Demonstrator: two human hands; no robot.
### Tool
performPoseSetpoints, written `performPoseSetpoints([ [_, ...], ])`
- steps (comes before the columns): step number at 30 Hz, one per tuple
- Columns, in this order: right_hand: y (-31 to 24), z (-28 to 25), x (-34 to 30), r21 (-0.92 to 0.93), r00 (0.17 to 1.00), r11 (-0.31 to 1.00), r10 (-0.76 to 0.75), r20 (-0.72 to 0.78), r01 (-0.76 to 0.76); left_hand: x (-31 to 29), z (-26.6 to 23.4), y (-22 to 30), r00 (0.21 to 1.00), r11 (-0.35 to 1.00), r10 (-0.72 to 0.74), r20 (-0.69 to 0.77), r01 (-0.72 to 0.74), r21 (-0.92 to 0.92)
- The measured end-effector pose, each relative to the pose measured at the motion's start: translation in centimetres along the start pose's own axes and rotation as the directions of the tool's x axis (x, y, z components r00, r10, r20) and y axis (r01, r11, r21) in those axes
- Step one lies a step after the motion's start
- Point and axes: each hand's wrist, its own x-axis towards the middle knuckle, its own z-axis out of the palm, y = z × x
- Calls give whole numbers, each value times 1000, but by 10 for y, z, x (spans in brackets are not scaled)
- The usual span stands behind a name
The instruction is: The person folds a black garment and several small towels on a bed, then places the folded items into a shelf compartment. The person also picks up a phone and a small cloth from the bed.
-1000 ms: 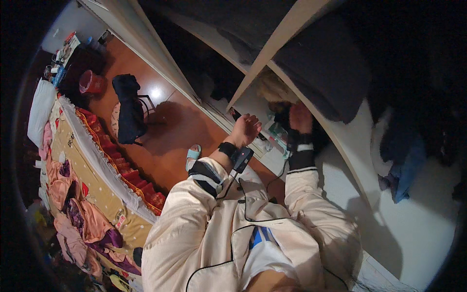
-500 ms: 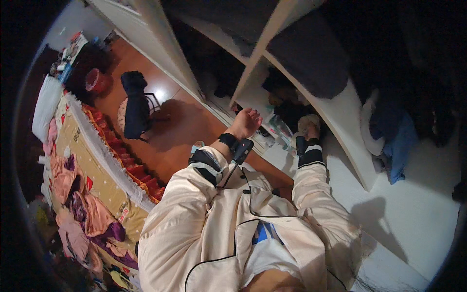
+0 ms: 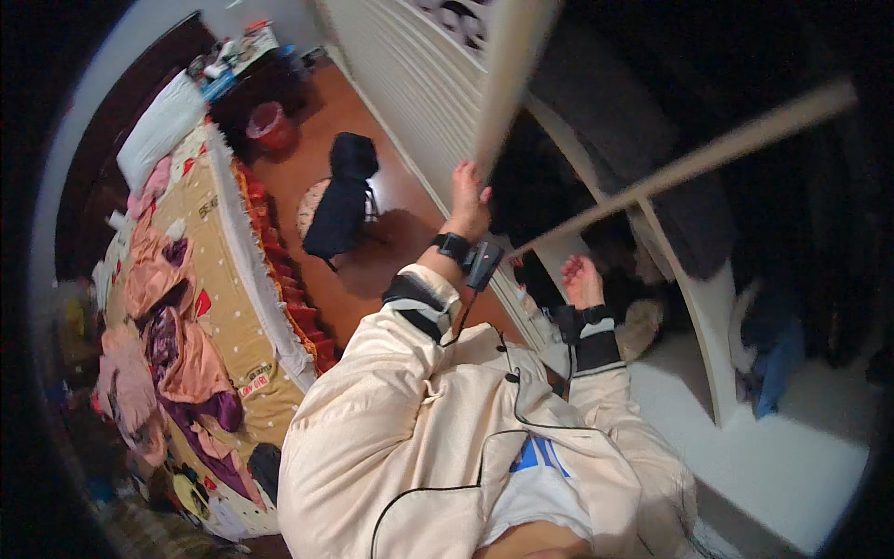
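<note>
My left hand [image 3: 468, 203] reaches up to the pale edge of a ribbed sliding door [image 3: 498, 112]. Its fingers are stretched out, with nothing seen in them; whether they touch the edge I cannot tell. To the right, my right hand [image 3: 583, 282] is raised in front of the wardrobe's dark opening, fingers loosely bent and apart, holding nothing visible. Beside that wrist a beige, soft-looking bundle [image 3: 641, 328] lies on the white wardrobe base [image 3: 666, 368]. Both wrists carry black straps, and a small black device [image 3: 484, 264] is fixed at the left one.
A pale divider [image 3: 717, 144] crosses the wardrobe, with dark clothes [image 3: 670, 210] and a blue garment [image 3: 773, 368] inside. A chair with a dark garment [image 3: 340, 210] stands on the reddish floor. Left are a red bin [image 3: 270, 128] and a bed [image 3: 247, 331] strewn with clothes.
My right hand has let go of the beige bundle and drawn back from it. The left hand's fingers have straightened and moved up beside the door edge. The view has turned.
</note>
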Motion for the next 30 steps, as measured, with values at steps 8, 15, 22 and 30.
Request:
performPoseSetpoints([
  [8, -36, 264, -25, -184, 758, 775, -490, 430, 605, 68, 8, 30, 962, 872, 177, 207, -251, 419],
  [15, -37, 328, -41, -475, 465, 119, -506, 727, 872, 45, 0, 39, 908, 858, 78, 412, -272, 437],
  [22, -28, 289, -38, -326, 717, 655, -509, 477, 682, -3, -4, 42, 791, 856, -202, 577, -143, 496],
  [30, -42, 275, -53, -399, 704, 585, -639, 309, 706, -13, 4, 29, 630, 864, -418, 655, 52, 501],
])
